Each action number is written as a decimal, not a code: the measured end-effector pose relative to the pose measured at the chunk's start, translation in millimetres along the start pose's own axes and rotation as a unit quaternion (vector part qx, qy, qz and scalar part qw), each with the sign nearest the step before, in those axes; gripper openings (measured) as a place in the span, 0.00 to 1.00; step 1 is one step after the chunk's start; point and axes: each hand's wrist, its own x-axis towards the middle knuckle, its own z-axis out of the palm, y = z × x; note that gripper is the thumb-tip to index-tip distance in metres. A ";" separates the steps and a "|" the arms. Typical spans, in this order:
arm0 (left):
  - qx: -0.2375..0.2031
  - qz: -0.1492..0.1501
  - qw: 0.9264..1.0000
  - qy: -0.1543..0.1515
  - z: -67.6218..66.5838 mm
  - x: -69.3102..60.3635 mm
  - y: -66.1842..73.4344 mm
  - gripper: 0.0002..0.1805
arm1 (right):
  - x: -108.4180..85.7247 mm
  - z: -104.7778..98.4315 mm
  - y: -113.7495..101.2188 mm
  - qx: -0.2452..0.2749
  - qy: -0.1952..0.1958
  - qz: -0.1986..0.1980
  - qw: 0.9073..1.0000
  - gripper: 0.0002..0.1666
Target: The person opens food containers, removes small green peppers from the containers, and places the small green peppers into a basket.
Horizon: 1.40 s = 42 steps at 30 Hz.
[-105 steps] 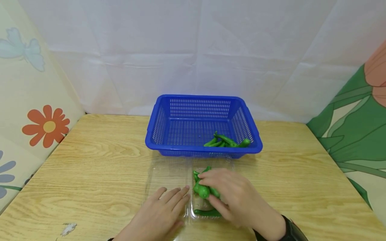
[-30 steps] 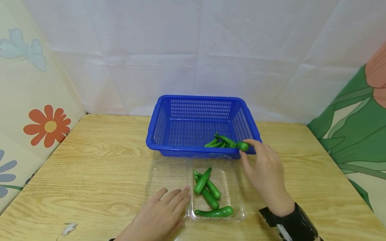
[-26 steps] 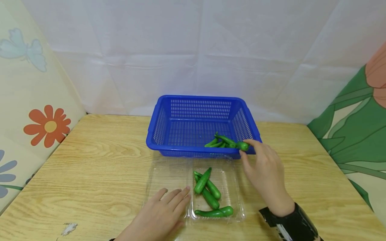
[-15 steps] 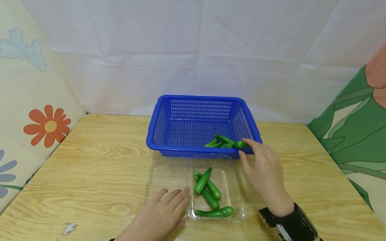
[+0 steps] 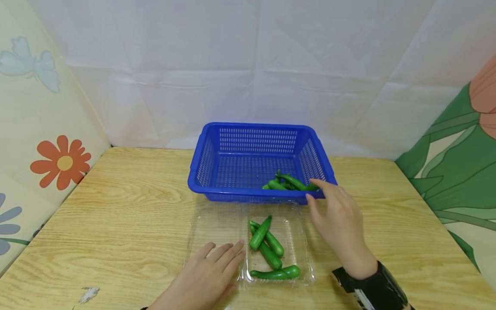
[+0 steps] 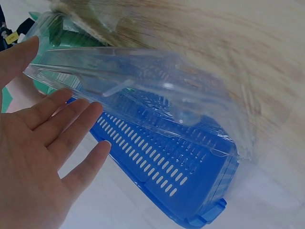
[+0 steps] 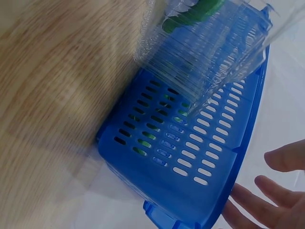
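Your left hand (image 5: 209, 271) lies flat over the left half of the clear box (image 5: 288, 224), its grip open, fingers straight and slightly spread, holding nothing, with the index fingertip close to the fold in the middle. Your right hand (image 5: 339, 217) is at the near right corner of the blue basket (image 5: 232, 190), and a black band (image 5: 376, 288) circles that wrist. Its grip is open, with a plain gap between thumb and index finger in the right wrist view; the thumb is by the front rim and the index finger reaches over it. The rim hides some fingertips there, so you cannot tell whether they touch anything inside. Next to them, the green vegetables (image 5: 292, 181) sit in a small heap against the basket's front wall, toward its right end. The box stands open on the table (image 5: 128, 224) just in front of the basket. In its right half, three crossed vegetables (image 5: 260, 234) rest toward the fold, and a single vegetable (image 5: 275, 273) lies along the edge nearest you. Behind the basket hangs a white cloth (image 5: 186, 64); a red flower (image 5: 63, 162) decorates the left side panel, and large green leaves (image 5: 461, 172) the right.
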 end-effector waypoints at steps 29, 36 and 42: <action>0.003 0.000 1.000 0.006 2.6 -0.6 0.7 0.34 | -0.1 -1.6 -21.1 0.072 -0.021 -0.152 0.986 0.25; 0.005 -0.002 1.000 -0.001 1.5 -0.7 0.8 0.35 | -2.2 2.2 -23.5 0.068 -0.047 -0.186 0.979 0.27; 0.007 0.000 1.000 -0.002 0.4 -0.1 0.6 0.34 | -4.4 8.3 -24.6 0.071 -0.054 -0.204 0.975 0.26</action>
